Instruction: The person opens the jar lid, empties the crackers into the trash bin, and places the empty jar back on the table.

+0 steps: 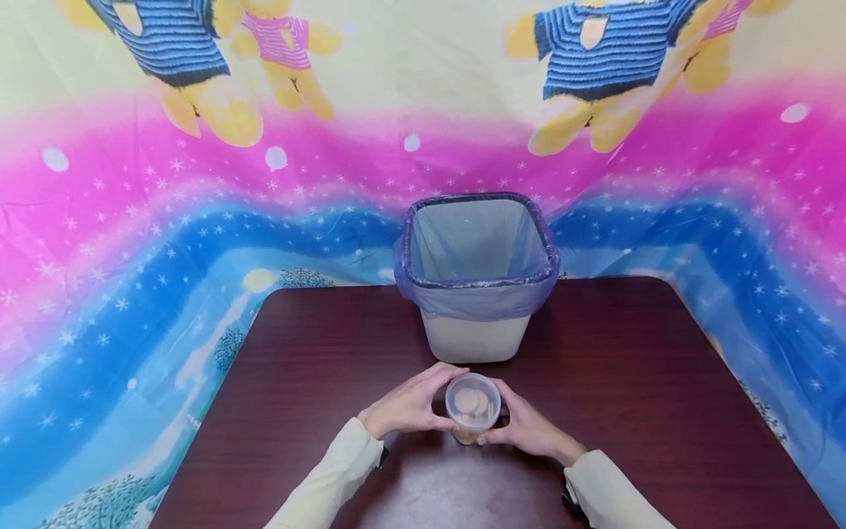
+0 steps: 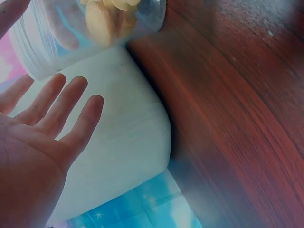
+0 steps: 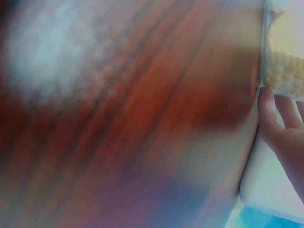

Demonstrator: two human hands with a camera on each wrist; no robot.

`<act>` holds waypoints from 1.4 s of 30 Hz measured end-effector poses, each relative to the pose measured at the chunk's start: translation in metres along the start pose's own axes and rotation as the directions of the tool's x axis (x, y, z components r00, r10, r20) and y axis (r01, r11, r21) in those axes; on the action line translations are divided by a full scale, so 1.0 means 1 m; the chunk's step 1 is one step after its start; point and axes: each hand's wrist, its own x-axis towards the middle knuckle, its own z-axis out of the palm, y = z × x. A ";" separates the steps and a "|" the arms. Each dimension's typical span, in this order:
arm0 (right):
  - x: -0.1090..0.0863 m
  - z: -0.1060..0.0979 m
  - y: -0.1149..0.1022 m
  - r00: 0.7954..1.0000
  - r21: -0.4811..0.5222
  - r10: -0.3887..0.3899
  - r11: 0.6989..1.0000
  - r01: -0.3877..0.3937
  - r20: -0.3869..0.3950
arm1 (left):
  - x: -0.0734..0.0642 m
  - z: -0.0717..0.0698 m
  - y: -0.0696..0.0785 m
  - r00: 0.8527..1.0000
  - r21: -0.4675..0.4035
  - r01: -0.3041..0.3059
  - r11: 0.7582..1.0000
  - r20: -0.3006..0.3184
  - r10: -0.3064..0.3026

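A clear plastic jar with round biscuits inside stands between both hands, its translucent lid facing up. My left hand holds it from the left, thumb at the near side of the lid and fingertips at the far rim. In the left wrist view, the other fingers spread loosely beside the lid. From the right, my right hand grips the jar, thumb low in front and a finger behind. Pale biscuits show through the jar wall in the right wrist view.
A white bin lined with a purplish bag stands just beyond the hands, at the back of the dark reddish table. A printed cloth with bears and snowflakes hangs behind and around the table.
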 end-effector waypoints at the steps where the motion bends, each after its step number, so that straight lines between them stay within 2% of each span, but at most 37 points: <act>1: 0.000 0.000 0.000 1.000 0.006 0.002 1.000 -0.002 0.002 | 0.001 0.001 0.000 1.000 0.004 -0.004 1.000 0.000 0.004; 5: 0.000 0.000 0.000 1.000 0.017 0.014 1.000 -0.015 0.006 | 0.004 0.004 0.002 1.000 0.023 -0.026 0.999 -0.003 0.026; 12: 0.000 0.000 0.000 1.000 -0.009 0.022 1.000 -0.022 0.009 | 0.010 0.009 0.008 1.000 0.021 -0.009 1.000 0.017 0.008; 20: -0.001 -0.002 -0.001 0.999 -0.013 0.037 0.999 -0.037 0.014 | 0.019 0.016 0.013 0.999 0.030 -0.035 0.999 -0.002 0.035; 23: -0.001 -0.001 -0.002 0.999 -0.020 0.041 0.999 -0.040 0.015 | 0.022 0.017 0.015 0.999 0.045 -0.035 0.998 0.010 0.034; 31: 0.000 0.001 -0.001 0.999 -0.028 0.050 0.998 -0.050 0.010 | 0.023 0.017 0.015 0.999 0.065 -0.035 0.997 0.026 0.033; 37: 0.000 0.001 -0.001 0.999 -0.028 0.036 0.999 -0.036 0.009 | 0.022 0.017 0.016 0.999 0.053 -0.024 0.998 0.029 0.022; 42: 0.000 0.000 -0.002 0.998 -0.021 0.055 0.998 -0.054 0.009 | 0.022 0.016 0.016 0.999 0.037 -0.015 0.999 0.034 0.014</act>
